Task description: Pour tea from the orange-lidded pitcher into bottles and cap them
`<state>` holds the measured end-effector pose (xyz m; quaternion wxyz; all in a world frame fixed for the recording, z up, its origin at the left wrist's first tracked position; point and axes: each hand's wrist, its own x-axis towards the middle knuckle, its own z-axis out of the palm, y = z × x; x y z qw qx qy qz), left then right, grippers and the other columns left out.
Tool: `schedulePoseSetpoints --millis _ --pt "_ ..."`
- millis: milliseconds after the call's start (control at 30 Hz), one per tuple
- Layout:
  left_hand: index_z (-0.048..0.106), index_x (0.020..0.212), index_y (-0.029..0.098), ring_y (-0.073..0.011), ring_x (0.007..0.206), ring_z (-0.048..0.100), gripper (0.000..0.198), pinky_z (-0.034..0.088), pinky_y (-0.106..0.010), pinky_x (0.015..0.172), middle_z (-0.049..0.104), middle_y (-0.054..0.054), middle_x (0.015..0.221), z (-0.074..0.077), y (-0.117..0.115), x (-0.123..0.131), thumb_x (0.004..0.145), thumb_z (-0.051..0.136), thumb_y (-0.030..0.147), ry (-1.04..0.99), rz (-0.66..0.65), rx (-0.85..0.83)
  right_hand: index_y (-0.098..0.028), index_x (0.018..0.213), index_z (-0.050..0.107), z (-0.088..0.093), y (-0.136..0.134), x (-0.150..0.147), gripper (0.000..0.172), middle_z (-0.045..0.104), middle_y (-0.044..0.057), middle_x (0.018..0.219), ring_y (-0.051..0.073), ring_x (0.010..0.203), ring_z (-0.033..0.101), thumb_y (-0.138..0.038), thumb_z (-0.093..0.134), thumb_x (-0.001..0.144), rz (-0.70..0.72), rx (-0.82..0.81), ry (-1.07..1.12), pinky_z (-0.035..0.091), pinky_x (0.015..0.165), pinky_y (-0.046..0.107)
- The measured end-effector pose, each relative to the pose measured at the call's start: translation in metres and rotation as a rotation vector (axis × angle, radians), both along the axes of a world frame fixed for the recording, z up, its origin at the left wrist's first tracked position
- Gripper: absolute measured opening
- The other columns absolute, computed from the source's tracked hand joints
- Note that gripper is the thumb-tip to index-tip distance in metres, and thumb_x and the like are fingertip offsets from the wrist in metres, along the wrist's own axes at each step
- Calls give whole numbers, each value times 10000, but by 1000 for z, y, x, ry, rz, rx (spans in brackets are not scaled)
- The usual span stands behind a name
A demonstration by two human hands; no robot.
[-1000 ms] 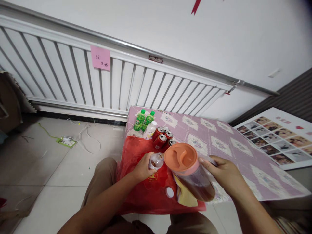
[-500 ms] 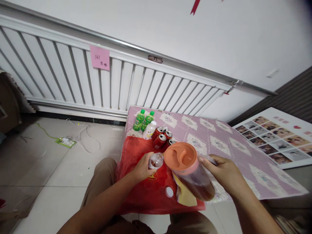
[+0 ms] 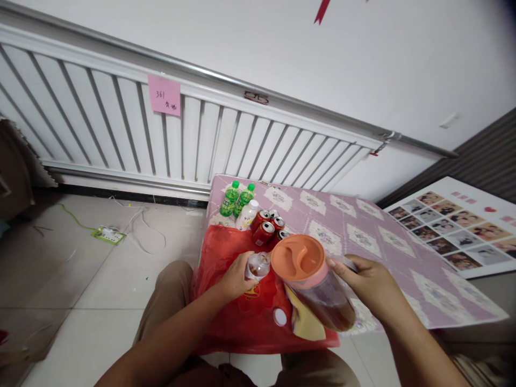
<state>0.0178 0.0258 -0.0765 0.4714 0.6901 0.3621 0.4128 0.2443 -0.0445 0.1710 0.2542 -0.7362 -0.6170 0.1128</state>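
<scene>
1. left hand (image 3: 237,277) first: it is curled snugly around the side of a small clear bottle (image 3: 257,267). some of its fingers are hidden behind the bottle.
2. the right hand (image 3: 371,279) is closed around the handle (image 3: 350,263) of a big see-through jug (image 3: 332,306). there is brown drink inside the jug.
3. the jug is between the two hands, just to the right of the clear bottle. it is long and it leans. its orange lid (image 3: 296,258) points left, at the clear bottle, and its bottom end sticks out to the lower right.
4. the clear bottle seems to lean a little too, with its mouth turned to the jug. the mouth is just beside the left edge of the lid. i cannot tell if they touch, or if any drink is running between them.
5. the left hand is nearer to that meeting spot. the right hand is on the far side of the jug.
6. under the clear bottle is a shiny red sheet (image 3: 226,317) on the bench (image 3: 439,293). a white cap (image 3: 279,317) lies on the red sheet, next to a yellow cloth (image 3: 308,322) that is partly behind the jug.
7. past the hands stand red cans (image 3: 264,234), a white bottle (image 3: 246,216) and two green bottles (image 3: 229,200).
</scene>
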Motion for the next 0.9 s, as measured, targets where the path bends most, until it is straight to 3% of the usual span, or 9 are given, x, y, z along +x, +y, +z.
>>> schedulePoseSetpoints --millis 900 --pt "421 1398 205 -302 1289 523 826 405 -470 1119 536 -131 1380 -5 1 0 658 774 102 -11 6 14 -218 501 500 1 0 4 555 395 -46 464 113 459 391 -696 625 755 13 4 14 313 417 242"
